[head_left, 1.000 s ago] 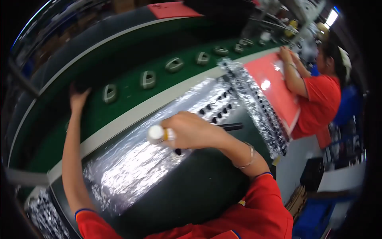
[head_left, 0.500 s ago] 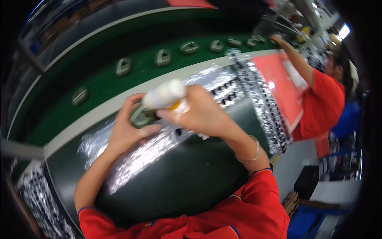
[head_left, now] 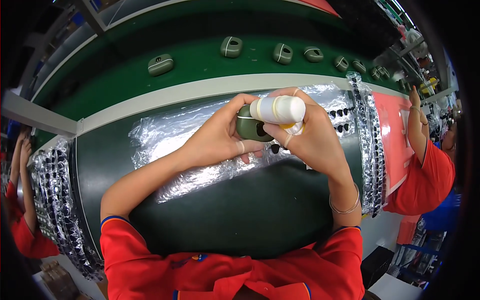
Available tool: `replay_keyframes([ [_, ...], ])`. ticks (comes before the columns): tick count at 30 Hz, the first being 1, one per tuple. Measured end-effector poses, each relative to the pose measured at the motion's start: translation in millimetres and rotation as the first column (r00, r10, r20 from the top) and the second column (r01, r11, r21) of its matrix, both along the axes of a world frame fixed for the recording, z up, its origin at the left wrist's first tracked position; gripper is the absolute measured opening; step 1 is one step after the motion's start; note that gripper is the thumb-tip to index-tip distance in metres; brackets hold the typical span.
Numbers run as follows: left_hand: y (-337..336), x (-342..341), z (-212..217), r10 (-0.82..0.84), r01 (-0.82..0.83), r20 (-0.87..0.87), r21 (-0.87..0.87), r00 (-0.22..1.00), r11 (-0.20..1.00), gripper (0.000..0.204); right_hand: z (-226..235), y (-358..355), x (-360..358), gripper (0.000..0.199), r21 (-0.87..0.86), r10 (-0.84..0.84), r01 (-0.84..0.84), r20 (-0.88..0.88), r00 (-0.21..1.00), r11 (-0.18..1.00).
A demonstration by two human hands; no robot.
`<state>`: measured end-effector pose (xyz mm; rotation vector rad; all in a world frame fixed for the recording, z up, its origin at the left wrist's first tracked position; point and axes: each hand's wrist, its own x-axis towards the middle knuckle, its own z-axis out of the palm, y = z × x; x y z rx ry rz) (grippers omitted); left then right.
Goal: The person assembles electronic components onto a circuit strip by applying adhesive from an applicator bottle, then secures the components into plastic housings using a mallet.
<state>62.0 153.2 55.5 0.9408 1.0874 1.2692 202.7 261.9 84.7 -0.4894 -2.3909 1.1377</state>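
Observation:
My left hand (head_left: 212, 135) is closed around an olive-green rounded housing (head_left: 246, 125) with a pale line across it and a dark opening. A white plastic bottle (head_left: 277, 110) lies on its side in my right hand (head_left: 317, 135), right above the housing. Something yellow shows under the bottle, mostly hidden by my fingers. Pale bands wrap some of my fingers. Beneath both hands, a clear plastic sheet (head_left: 185, 187) is spread on the dark table, with small black parts (head_left: 341, 128) in rows toward its right end.
Beyond a pale rail (head_left: 200, 86), several similar green housings (head_left: 231, 47) sit on a green conveyor belt (head_left: 120, 75). Plastic strips of black parts hang at the table's left (head_left: 50, 190) and right (head_left: 372, 150). Co-workers in red work on both sides, one by a pink mat (head_left: 392, 135).
The whole view has swung, so the table and belt sit differently in it. Both hands keep hold of the housing and the bottle, which now lies closer to level.

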Motion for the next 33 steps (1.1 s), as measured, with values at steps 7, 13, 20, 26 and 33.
replay_keyframes([
  [7,2,-5,-4,0.025,-0.023,-0.087,0.016,0.996,1.000,0.045,-4,-2,-3,0.032,0.072,0.011,-0.013,0.030,0.999,0.997],
  [13,2,-15,-1,0.095,-0.095,-0.038,0.012,0.995,0.995,0.044,6,-11,-5,0.044,-0.181,-0.060,0.005,-0.300,0.952,0.984],
  [20,4,-20,-10,0.007,-0.008,-0.030,-0.016,1.000,1.000,0.045,-8,-2,-5,0.033,-0.052,0.179,-0.184,-0.089,0.980,0.982],
  [26,11,-33,-7,0.077,-0.077,-0.067,0.004,0.995,0.997,0.042,9,0,0,0.035,0.040,0.050,-0.034,-0.546,0.836,0.999],
  [33,11,-22,-10,0.068,-0.064,-0.107,0.042,0.992,0.997,0.042,-3,6,-11,0.032,-0.125,0.138,-0.121,0.133,0.981,0.985],
])
